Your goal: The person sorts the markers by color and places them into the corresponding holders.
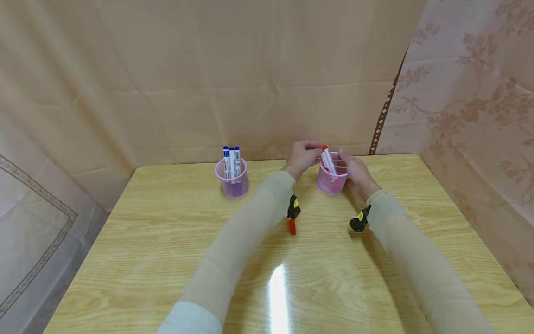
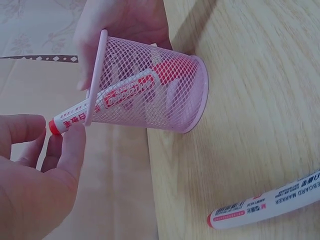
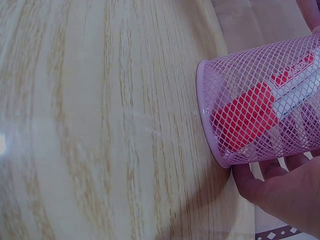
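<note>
My right hand (image 1: 359,175) holds a pink mesh pen cup (image 2: 192,107) from its right side, fingers showing through the mesh behind it. The cup stands on the table. Inside leans a white whiteboard marker (image 2: 131,92) with red ends; its thick red cap (image 3: 245,117) is down at the cup's bottom. The upper end sticks out over the rim. My left hand (image 1: 301,158) pinches that red upper end with its fingertips, seen closely in the left wrist view (image 2: 37,175). Another red whiteboard marker (image 2: 265,205) lies on the table below my left wrist.
To the left stands a second pink mesh cup (image 1: 235,190) with 3 blue-capped markers (image 1: 232,162) upright in it. Both cups are near the back edge of the wooden table (image 1: 167,241). A beige curtain (image 1: 208,83) hangs behind, and a floral cloth (image 1: 479,116) at right.
</note>
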A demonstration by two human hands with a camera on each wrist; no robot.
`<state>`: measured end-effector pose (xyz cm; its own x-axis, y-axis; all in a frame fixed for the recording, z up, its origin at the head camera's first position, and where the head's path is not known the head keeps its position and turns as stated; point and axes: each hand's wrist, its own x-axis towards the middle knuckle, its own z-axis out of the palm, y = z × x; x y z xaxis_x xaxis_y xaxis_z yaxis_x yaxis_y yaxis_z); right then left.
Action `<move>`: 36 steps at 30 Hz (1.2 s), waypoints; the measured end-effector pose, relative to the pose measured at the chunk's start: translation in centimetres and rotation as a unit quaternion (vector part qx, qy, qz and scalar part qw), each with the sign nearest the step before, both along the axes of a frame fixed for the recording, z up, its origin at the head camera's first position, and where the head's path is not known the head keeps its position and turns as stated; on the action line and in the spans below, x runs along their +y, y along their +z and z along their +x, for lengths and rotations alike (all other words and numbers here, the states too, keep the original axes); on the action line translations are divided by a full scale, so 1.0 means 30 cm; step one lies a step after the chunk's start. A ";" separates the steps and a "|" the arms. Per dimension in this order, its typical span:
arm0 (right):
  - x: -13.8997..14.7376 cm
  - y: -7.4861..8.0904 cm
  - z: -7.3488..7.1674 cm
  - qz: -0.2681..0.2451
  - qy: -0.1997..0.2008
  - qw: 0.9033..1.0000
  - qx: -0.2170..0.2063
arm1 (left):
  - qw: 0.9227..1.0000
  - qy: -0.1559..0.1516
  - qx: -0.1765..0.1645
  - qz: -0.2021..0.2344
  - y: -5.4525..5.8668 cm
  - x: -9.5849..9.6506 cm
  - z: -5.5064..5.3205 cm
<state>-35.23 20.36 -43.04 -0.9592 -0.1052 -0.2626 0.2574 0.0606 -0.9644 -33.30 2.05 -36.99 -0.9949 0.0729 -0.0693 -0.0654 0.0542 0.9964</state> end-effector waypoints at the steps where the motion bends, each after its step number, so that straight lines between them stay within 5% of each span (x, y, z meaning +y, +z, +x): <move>1: -0.001 0.000 0.000 -0.004 0.000 1.000 0.000 | 1.000 -0.004 0.003 -0.004 0.002 -0.004 0.001; 9: -0.003 -0.001 0.000 -0.009 -0.001 1.000 0.004 | 0.995 -0.066 0.032 -0.069 0.028 -0.049 0.002; 15: 0.000 -0.004 -0.004 -0.026 0.000 1.000 0.006 | 0.984 -0.122 -0.011 -0.126 0.040 -0.096 0.004; 24: 0.000 -0.003 0.003 -0.014 0.001 1.000 0.001 | 0.967 -0.193 -0.080 -0.147 0.041 -0.163 0.015; 29: -0.001 -0.004 0.003 -0.015 0.004 1.000 0.005 | 0.949 -0.205 -0.139 -0.197 0.043 -0.194 0.028; 36: 0.003 0.002 -0.003 -0.020 0.002 1.000 -0.008 | 0.904 -0.235 -0.211 -0.288 0.042 -0.224 0.060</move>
<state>-35.32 20.43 -42.99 -0.9543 -0.1194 -0.2738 0.2730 0.0232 -0.9617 -31.50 -4.67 -35.73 -0.7398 0.3114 -0.5964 -0.2687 0.6760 0.6862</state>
